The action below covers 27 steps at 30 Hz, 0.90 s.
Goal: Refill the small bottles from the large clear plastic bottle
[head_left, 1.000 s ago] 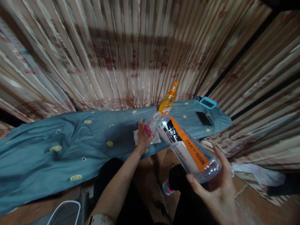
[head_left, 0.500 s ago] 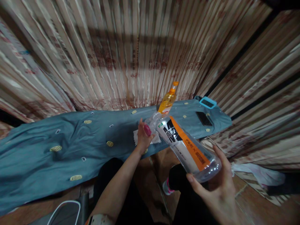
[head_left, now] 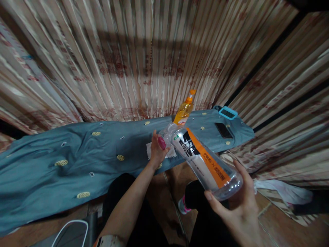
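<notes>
— Bottle (head_left: 205, 159) first: where do we have it?

— We hold it slanted above our lap, in front of the blue cloth (head_left: 64, 161) that covers the table. Our right hand (head_left: 238, 206) cups the base, fingers curled up around the clear bottom, thumb across the front. The neck points up and away toward our left hand (head_left: 156, 149).

— And the left?

— Its fingers are closed on the pink cap (head_left: 161, 142), pinching it at the mouth of the bottle.

— How far along are we?

— We judge the cap is being turned, but we cannot tell whether it is coming off or going on, or how tight it sits. It looks seated on the neck, not lifted free.

— How does the bottle look?

— Clear plastic, apparently empty, with a label in white, black and an orange band running down its length.

— Anything close by?

— A white tissue (head_left: 160, 151) lies on the cloth beneath our left hand, an orange drink bottle (head_left: 183, 111) stands just behind, and a dark phone (head_left: 223, 130) rests farther right.
</notes>
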Each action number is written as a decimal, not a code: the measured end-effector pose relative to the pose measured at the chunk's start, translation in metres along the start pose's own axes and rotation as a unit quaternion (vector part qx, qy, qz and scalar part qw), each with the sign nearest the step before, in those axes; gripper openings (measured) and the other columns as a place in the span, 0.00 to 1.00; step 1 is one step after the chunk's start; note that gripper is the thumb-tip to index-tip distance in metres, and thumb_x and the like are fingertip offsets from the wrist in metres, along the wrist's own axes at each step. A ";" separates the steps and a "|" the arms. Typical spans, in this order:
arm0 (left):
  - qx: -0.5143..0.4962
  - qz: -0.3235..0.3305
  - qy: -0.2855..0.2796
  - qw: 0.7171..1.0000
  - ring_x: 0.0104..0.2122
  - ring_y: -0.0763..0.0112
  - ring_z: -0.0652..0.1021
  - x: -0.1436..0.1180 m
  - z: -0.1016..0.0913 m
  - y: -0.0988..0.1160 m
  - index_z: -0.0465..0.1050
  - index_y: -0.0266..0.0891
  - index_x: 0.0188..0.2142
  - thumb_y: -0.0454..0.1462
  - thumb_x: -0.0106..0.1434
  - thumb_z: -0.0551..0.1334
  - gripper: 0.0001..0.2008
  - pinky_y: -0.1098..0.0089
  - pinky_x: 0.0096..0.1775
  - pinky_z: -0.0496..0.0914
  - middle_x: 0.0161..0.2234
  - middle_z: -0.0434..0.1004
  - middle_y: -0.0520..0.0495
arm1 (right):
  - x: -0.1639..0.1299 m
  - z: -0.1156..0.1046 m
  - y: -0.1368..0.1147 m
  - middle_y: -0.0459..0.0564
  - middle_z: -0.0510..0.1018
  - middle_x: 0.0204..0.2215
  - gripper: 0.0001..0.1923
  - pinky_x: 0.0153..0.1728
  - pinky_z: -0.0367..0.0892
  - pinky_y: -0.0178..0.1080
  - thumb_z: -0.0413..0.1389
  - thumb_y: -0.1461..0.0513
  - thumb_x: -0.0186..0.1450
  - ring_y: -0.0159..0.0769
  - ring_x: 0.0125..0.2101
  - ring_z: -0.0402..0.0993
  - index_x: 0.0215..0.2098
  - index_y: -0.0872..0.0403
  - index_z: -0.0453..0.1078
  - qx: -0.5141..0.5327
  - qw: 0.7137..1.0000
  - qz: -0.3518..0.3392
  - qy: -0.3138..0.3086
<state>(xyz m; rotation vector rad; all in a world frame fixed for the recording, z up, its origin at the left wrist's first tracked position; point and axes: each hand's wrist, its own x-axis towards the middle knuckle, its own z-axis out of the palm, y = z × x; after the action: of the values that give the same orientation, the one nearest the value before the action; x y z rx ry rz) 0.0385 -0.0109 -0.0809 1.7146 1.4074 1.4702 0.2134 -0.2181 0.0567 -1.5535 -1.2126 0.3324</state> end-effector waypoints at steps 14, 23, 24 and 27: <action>-0.009 0.003 0.012 1.000 0.54 0.51 0.77 -0.001 0.001 -0.003 0.49 0.44 0.67 0.43 0.52 0.75 0.50 0.47 0.57 0.72 0.56 0.69 0.36 | -0.001 -0.001 0.002 0.59 0.66 0.65 0.52 0.45 0.79 0.49 0.72 0.50 0.53 0.57 0.62 0.68 0.70 0.49 0.56 -0.025 0.999 -0.028 0.006; -0.016 0.008 0.003 1.000 0.56 0.49 0.76 -0.001 0.000 -0.002 0.47 0.42 0.67 0.42 0.52 0.75 0.51 0.47 0.59 0.71 0.59 0.67 0.34 | 0.000 -0.002 0.000 0.60 0.64 0.67 0.52 0.55 0.73 0.58 0.72 0.51 0.53 0.61 0.65 0.65 0.70 0.49 0.56 -0.005 1.000 -0.020 -0.007; -0.015 0.004 0.001 1.000 0.55 0.49 0.76 0.000 0.000 -0.001 0.47 0.42 0.67 0.40 0.51 0.75 0.51 0.46 0.59 0.70 0.59 0.67 0.34 | 0.000 -0.002 0.000 0.59 0.64 0.67 0.52 0.54 0.75 0.56 0.72 0.52 0.53 0.61 0.65 0.65 0.70 0.49 0.56 -0.005 1.000 -0.019 -0.008; -0.010 -0.005 -0.006 1.000 0.56 0.48 0.75 -0.001 -0.001 0.003 0.47 0.39 0.68 0.37 0.51 0.75 0.52 0.46 0.61 0.69 0.57 0.68 0.34 | -0.001 -0.001 -0.003 0.58 0.63 0.68 0.50 0.49 0.78 0.50 0.71 0.53 0.54 0.59 0.65 0.64 0.70 0.47 0.56 -0.006 1.000 -0.015 -0.009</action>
<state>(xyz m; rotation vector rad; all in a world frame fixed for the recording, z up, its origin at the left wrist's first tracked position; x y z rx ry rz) 0.0383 -0.0128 -0.0783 1.6999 1.3892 1.4622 0.2122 -0.2196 0.0593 -1.5439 -1.2533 0.3197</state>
